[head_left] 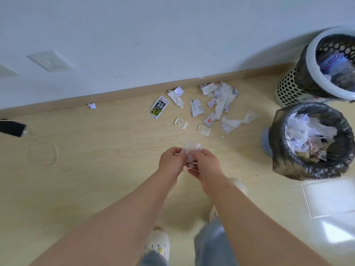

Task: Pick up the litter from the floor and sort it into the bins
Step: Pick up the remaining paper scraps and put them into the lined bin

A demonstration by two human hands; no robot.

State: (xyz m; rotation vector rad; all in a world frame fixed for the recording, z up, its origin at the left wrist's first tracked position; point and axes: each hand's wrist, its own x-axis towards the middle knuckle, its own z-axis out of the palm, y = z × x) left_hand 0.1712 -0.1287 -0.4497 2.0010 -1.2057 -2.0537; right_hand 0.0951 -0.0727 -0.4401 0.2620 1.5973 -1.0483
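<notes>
Your left hand and right hand both pinch one crumpled tissue (held above the floor). Wrappers lie near two bins.

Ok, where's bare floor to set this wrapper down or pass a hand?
Widest bare floor lies left of the left hand, between the phone and the green sachet. A narrower strip runs between the right hand and the grey bin. Crowded: the tissue pile and packets by the skirting. Both hands grip the wrapper.

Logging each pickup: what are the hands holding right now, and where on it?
A crumpled whitish wrapper, pinched between both hands: left hand on its left side, right hand on its lower right.
</notes>
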